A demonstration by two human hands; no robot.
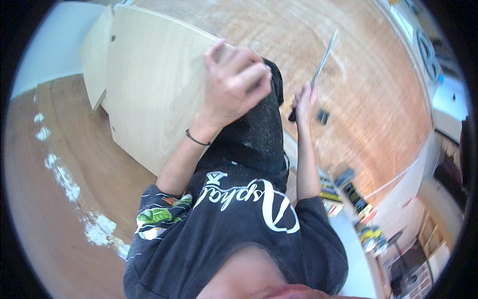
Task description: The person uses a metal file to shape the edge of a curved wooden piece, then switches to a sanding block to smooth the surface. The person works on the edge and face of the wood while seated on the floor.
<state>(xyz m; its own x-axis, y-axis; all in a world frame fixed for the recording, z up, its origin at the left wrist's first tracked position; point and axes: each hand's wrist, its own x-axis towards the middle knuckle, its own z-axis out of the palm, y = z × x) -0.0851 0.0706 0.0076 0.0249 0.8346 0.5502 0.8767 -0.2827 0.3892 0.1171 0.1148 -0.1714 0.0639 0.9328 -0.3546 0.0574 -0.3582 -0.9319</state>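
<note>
My right hand (304,102) is closed round the black handle of a long, slim metal tool (324,59), file-like, its blade pointing up and away over a wooden surface. My left hand (238,82), slightly blurred and with a dark band at its wrist, is curled at the edge of a pale wood panel (154,74). Whether its fingers grip the edge or something smaller is hidden. The panel lies to the left of my dark-trousered leg (256,137) and has small dark holes near its left edge.
A small dark block (323,117) lies on the worn wooden surface (371,79) beside my right hand. Boxes and packets (343,192) gather at its near right. White patches (99,229) mark the brown wooden surface at left. A blue-grey handled object (426,52) is at far right.
</note>
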